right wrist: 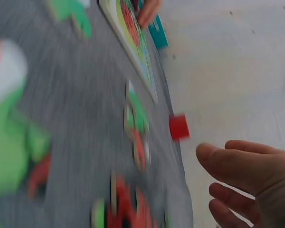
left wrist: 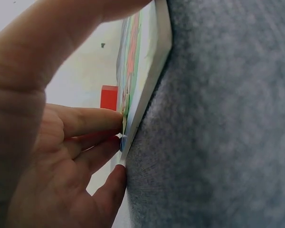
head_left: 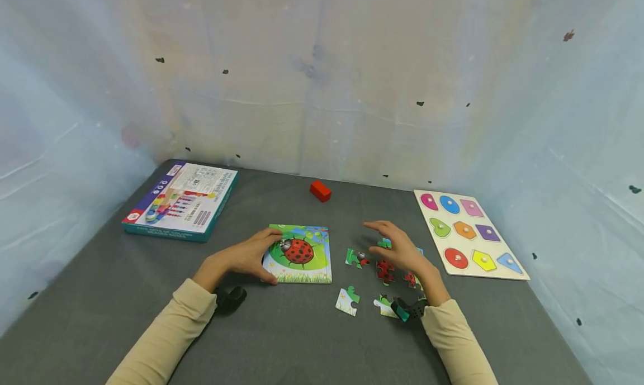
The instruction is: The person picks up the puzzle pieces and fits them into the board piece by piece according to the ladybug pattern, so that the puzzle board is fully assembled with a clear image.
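A square ladybug puzzle board (head_left: 317, 267) lies flat in the middle of the grey table. My left hand (head_left: 251, 255) holds it at its left side, thumb at the near corner and fingertips on the far part; the left wrist view shows fingertips (left wrist: 115, 118) against the board's edge. To the right, my right hand (head_left: 397, 250) hovers above loose jigsaw pieces with thumb and fingers spread and nothing between them. Among those pieces are a red-and-black piece (head_left: 384, 273), a green piece with a ladybug head (head_left: 354, 258) and a white-and-green corner piece (head_left: 347, 302).
A red block (head_left: 320, 191) sits behind the puzzle board. At the back left lies a flat boxed toy (head_left: 201, 186) with teal sides. A wooden shape board (head_left: 455, 234) with coloured knobbed shapes lies at the right. Pale sheeting hangs around the table.
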Demonstrator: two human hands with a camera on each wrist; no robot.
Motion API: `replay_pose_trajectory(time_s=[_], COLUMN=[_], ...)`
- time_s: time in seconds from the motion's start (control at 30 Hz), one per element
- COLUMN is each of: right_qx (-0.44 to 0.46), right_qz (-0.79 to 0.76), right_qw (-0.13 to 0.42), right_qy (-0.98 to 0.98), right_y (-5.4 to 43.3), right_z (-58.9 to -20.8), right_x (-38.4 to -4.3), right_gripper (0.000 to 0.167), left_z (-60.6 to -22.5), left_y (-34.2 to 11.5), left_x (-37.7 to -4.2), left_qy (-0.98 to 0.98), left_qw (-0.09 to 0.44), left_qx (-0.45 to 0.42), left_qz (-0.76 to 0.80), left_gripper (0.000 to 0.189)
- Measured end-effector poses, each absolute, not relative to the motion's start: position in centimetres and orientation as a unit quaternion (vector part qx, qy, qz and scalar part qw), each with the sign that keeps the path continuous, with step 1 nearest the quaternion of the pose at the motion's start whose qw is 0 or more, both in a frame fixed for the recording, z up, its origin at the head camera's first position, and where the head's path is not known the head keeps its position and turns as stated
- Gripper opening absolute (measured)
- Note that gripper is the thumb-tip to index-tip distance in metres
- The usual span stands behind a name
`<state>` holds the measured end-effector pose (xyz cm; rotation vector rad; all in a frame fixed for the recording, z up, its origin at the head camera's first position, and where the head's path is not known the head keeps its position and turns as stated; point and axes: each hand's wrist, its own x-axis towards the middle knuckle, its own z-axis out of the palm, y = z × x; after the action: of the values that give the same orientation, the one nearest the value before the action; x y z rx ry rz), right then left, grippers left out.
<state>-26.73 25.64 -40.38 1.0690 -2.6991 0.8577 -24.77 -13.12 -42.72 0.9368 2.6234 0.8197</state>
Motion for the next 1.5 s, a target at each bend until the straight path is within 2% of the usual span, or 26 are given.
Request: replay_pose_trajectory(time_s=[0.27,0.5,0.73,1.1,1.5], right_qx=[0.296,0.3,0.309,0.333,0.342], right_qz=[0.276,0.25,0.239,0.234,0.232], right_qw=[0.041,0.055,0.07,0.12,0.099], right_qy=[-0.913,-0.919,-0.918,-0.905,-0.905], right_y=[30.1,31.5,31.5,31.5,29.0], right_z=[-41.4,-42.9,-43.7,-44.2,-42.7], right_x=[-26.4,-26.5,-26.6,-27.2,-26.8], right_gripper=[0.054,0.049,0.043,0.033,0.031], left_z=[-42.6,-42.9,-43.1,-42.5,-40.2], left_y=[-13.5,-13.6,-13.6,-13.5,-11.6], left_x=[-24.8,-24.8,-24.8,-25.0,-24.2], left_qy=[0.893,0.894,0.895,0.892,0.918], left_qw=[0.112,0.123,0.134,0.111,0.143], left_qx=[0.325,0.323,0.315,0.338,0.309], left_qz=[0.289,0.285,0.286,0.278,0.205], left_gripper=[0.099,0.099,0.1,0.098,0.09])
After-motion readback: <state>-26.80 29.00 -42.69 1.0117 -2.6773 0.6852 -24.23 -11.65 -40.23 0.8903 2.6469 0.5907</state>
